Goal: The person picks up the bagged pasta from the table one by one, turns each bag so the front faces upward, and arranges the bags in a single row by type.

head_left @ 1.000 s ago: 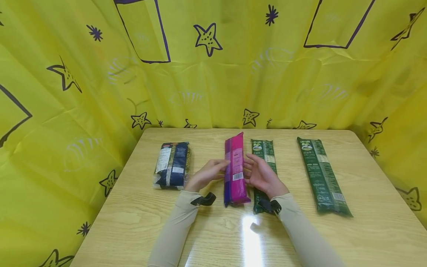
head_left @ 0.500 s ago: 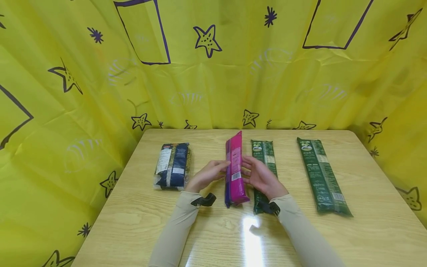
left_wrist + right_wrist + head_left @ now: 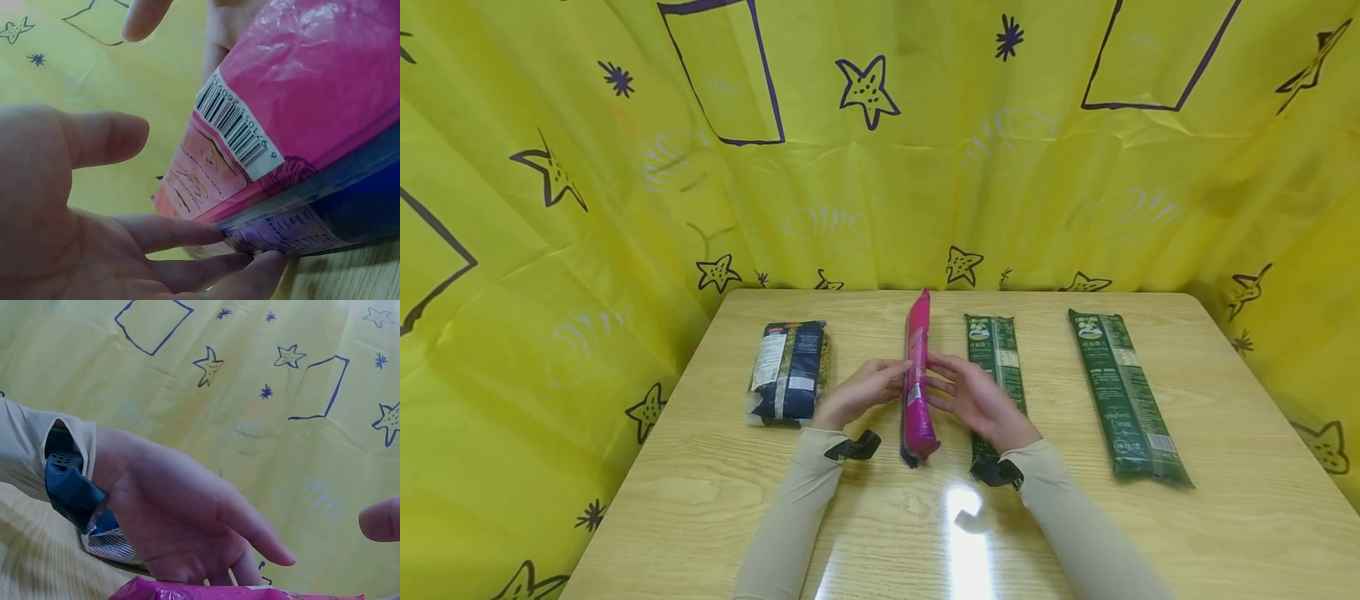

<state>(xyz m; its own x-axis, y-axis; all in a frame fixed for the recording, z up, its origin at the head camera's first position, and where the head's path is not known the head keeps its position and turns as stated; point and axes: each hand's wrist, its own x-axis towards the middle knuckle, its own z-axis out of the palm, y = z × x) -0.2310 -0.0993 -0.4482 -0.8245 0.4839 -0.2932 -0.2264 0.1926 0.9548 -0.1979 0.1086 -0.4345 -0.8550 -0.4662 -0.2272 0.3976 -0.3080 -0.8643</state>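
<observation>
Head view has the left hand and right hand, each grip spread, touching opposite sides of the pink pack, presumably to steady it on edge.

yellow curtain printed with dark stars, wood-grain table, navy packet at left, long green packet, second green packet slanting farther right
</observation>
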